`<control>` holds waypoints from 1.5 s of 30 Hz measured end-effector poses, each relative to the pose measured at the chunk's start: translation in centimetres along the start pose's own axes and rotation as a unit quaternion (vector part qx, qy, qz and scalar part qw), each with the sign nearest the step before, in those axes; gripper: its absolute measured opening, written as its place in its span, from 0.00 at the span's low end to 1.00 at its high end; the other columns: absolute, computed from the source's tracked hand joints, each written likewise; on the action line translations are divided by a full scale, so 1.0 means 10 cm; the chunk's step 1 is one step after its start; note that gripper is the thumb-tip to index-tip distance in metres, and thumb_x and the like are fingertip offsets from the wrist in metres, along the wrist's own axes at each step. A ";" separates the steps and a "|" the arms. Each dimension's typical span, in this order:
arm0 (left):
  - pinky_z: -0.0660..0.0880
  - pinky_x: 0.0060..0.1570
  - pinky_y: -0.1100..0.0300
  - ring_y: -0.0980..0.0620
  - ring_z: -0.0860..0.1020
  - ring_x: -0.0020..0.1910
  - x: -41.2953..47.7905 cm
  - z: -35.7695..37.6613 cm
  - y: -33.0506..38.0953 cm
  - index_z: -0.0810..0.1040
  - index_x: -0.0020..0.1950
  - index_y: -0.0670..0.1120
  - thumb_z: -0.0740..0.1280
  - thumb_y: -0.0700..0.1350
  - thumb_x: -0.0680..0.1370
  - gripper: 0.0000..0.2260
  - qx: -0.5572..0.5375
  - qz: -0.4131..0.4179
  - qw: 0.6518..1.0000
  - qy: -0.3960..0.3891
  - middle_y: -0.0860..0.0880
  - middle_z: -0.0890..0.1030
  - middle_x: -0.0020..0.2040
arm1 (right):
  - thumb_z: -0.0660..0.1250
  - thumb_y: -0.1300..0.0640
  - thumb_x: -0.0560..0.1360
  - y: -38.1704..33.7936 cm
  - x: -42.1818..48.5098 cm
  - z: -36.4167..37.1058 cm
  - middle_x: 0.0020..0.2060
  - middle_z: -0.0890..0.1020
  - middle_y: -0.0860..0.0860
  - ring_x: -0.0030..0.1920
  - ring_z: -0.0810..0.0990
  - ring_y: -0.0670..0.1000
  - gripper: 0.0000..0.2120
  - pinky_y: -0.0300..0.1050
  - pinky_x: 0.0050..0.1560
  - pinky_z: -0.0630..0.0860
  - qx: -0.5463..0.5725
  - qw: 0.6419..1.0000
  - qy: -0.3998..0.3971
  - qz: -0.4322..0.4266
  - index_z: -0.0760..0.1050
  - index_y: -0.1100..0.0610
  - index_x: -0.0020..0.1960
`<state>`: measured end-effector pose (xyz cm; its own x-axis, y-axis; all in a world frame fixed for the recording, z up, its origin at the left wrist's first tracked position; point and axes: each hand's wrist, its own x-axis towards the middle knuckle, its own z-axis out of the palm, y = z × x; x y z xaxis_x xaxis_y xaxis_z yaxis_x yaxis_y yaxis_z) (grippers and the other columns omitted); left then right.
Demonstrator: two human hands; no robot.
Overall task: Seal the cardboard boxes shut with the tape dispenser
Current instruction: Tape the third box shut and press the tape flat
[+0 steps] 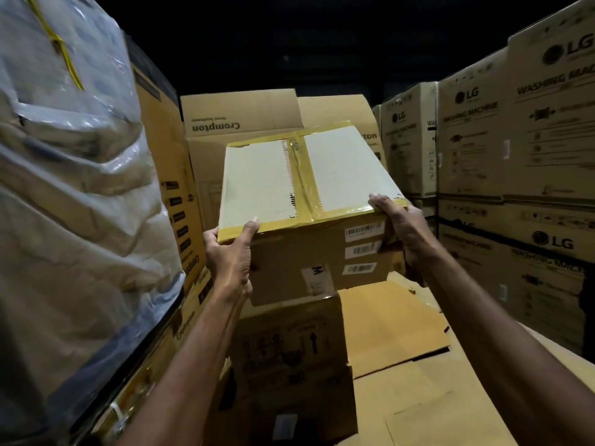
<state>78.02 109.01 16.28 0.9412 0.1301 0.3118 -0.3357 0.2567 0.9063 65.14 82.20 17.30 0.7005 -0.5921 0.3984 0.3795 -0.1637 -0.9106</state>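
A cardboard box [306, 246] with a pale top, brown tape along its centre seam and edges, and barcode labels on its near side is held up in front of me. My left hand [230, 255] grips its near left corner, thumb on the top edge. My right hand [402, 226] holds the near right corner, fingers over the top. The box sits on or just above a stack of brown boxes [289, 349]. No tape dispenser is in view.
A plastic-wrapped stack [74, 204] fills the left. Crompton boxes [241, 120] stand behind, one with raised flaps. LG washing machine boxes [521, 149] line the right. Flattened cardboard [402, 333] lies low on the right.
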 end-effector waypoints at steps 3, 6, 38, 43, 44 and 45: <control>0.77 0.45 0.55 0.53 0.76 0.50 0.28 -0.08 -0.03 0.70 0.65 0.51 0.81 0.56 0.70 0.31 0.021 0.013 1.000 0.017 0.50 0.77 0.53 | 0.73 0.38 0.75 0.11 0.24 0.29 0.54 0.85 0.55 0.51 0.86 0.55 0.28 0.53 0.39 0.85 0.003 1.000 -0.022 -0.005 0.72 0.49 0.70; 0.77 0.53 0.51 0.48 0.76 0.54 0.59 -0.10 -0.08 0.69 0.70 0.50 0.80 0.57 0.70 0.33 0.040 0.011 0.999 0.035 0.47 0.76 0.58 | 0.73 0.37 0.74 0.22 0.57 0.53 0.54 0.85 0.55 0.51 0.86 0.56 0.29 0.57 0.41 0.86 0.003 0.999 -0.043 0.003 0.72 0.47 0.70; 0.63 0.74 0.34 0.37 0.60 0.80 1.50 0.06 -1.54 0.54 0.83 0.49 0.73 0.66 0.73 0.47 0.254 -0.046 0.963 0.073 0.41 0.60 0.81 | 0.45 0.26 0.79 1.81 1.53 1.01 0.49 0.82 0.53 0.43 0.83 0.54 0.33 0.50 0.38 0.85 -0.290 0.955 -0.059 0.027 0.74 0.50 0.61; 0.52 0.78 0.35 0.38 0.44 0.82 0.97 0.15 -1.74 0.48 0.85 0.50 0.75 0.55 0.76 0.47 0.344 -0.022 0.934 0.093 0.42 0.48 0.84 | 0.46 0.35 0.85 2.14 1.05 0.78 0.63 0.81 0.59 0.63 0.79 0.63 0.31 0.56 0.62 0.76 -0.306 0.950 -0.012 0.062 0.76 0.55 0.68; 0.51 0.78 0.35 0.38 0.44 0.82 0.83 0.17 -1.77 0.48 0.85 0.50 0.75 0.54 0.76 0.46 0.361 -0.004 0.929 0.086 0.42 0.48 0.84 | 0.47 0.37 0.86 2.17 0.92 0.70 0.64 0.80 0.60 0.64 0.78 0.63 0.30 0.55 0.62 0.74 -0.325 0.944 -0.008 0.052 0.75 0.56 0.70; 0.49 0.78 0.37 0.38 0.44 0.82 0.71 0.20 -1.80 0.49 0.85 0.49 0.75 0.52 0.77 0.45 0.369 0.012 0.927 0.071 0.42 0.47 0.84 | 0.48 0.38 0.86 2.22 0.80 0.62 0.65 0.80 0.60 0.65 0.77 0.63 0.29 0.55 0.61 0.73 -0.341 0.939 -0.005 0.037 0.74 0.56 0.71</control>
<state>90.81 103.41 2.73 0.9020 0.2649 0.3409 -0.1895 -0.4666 0.8639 82.91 78.68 0.93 0.7172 -0.6147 0.3283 -0.1439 -0.5916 -0.7933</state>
